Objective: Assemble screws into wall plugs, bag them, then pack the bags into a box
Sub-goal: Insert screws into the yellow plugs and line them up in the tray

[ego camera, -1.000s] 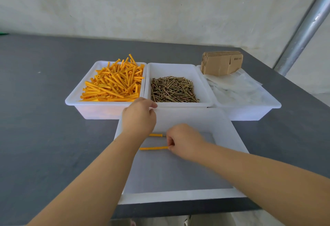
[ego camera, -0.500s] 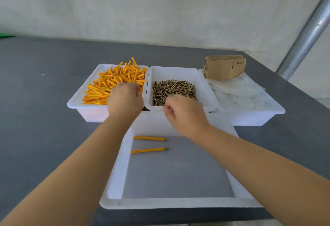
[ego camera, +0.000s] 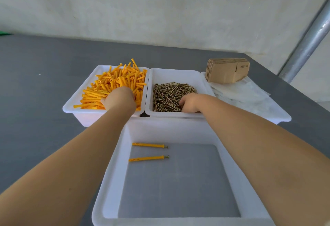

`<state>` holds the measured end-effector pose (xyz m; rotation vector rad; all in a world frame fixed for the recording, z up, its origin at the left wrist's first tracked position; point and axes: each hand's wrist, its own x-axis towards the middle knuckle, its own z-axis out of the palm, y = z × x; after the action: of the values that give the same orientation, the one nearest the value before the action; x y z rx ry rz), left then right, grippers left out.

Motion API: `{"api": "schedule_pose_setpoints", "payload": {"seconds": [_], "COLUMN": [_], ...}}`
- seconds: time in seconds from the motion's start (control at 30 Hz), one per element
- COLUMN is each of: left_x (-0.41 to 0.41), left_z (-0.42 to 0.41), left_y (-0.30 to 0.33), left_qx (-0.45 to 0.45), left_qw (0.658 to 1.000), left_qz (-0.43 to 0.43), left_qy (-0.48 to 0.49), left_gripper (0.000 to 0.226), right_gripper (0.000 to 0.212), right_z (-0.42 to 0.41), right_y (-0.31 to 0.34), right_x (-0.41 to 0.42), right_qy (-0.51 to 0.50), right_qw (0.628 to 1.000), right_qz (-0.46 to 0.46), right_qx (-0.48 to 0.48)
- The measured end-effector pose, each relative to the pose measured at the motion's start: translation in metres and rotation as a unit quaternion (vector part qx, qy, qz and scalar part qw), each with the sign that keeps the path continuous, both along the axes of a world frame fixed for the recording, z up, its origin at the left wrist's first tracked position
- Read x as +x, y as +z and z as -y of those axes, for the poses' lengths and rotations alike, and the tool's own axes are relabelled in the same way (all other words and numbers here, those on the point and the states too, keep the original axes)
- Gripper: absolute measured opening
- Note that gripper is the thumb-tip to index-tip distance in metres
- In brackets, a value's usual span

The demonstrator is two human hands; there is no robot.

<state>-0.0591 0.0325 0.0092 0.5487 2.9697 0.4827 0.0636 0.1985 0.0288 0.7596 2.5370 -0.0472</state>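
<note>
Head view: I log both hands moved off the near tray [ego camera: 114, 172] — two finished plug-and-screw pairs [ego camera: 149, 145] stay there. Left hand [ego camera: 120, 99] rests in the wall plugs [ego camera: 114, 83], right hand [ego camera: 190, 101] in the screws [ego camera: 169, 93]; finger state I cannot tell — third assembly starting.

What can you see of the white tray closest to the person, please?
The nearest tray is white, plastic by its look, with sloped walls, a thick rolled rim and a thin floor the grey table shows through. It stands level at the table's front edge, its far wall close to the trays of plugs and screws. Inside lie two assembled plugs, parallel, apart, screw heads pointing right. Neither hand touches it.
</note>
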Motion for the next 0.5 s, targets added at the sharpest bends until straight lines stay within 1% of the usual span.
{"api": "schedule_pose_setpoints", "payload": {"seconds": [0.07,0.13,0.23,0.3,0.37,0.43,0.47,0.5], "left_x": [-0.002,-0.003,-0.004,-0.005,-0.002,0.005,0.011,0.017], "left_z": [0.001,0.003,0.005,0.007,0.008,0.008,0.008,0.009], "left_y": [-0.001,0.001,0.006,0.01,0.015,0.021,0.025,0.028], "left_qx": [0.01,0.034,0.101,0.178,0.259,0.309,0.331,0.35], "left_qw": [0.999,0.996,0.986,0.967,0.942,0.922,0.912,0.904], "left_qz": [-0.039,-0.078,-0.133,-0.182,-0.208,-0.218,-0.22,-0.22], "left_qy": [0.011,0.025,0.02,-0.009,-0.052,-0.085,-0.096,-0.107], "left_gripper": [0.024,0.026,0.025,0.015,0.006,0.016,0.021,0.024], "right_gripper": [0.043,0.038,0.034,0.031,0.02,0.005,0.004,0.007], "right_z": [-0.003,-0.006,-0.012,-0.016,-0.016,-0.014,-0.011,-0.009], "right_y": [-0.004,-0.008,-0.016,-0.021,-0.026,-0.029,-0.029,-0.03], "right_x": [-0.002,-0.004,-0.005,-0.002,0.0,0.0,0.0,0.0], "right_qy": [-0.009,-0.027,-0.047,-0.071,-0.089,-0.1,-0.101,-0.098], "right_qw": [1.0,0.999,0.995,0.986,0.973,0.964,0.962,0.963], "right_qz": [-0.012,-0.031,-0.083,-0.149,-0.211,-0.24,-0.246,-0.247], "right_qx": [0.019,0.027,0.033,0.027,0.033,0.055,0.057,0.051]}}
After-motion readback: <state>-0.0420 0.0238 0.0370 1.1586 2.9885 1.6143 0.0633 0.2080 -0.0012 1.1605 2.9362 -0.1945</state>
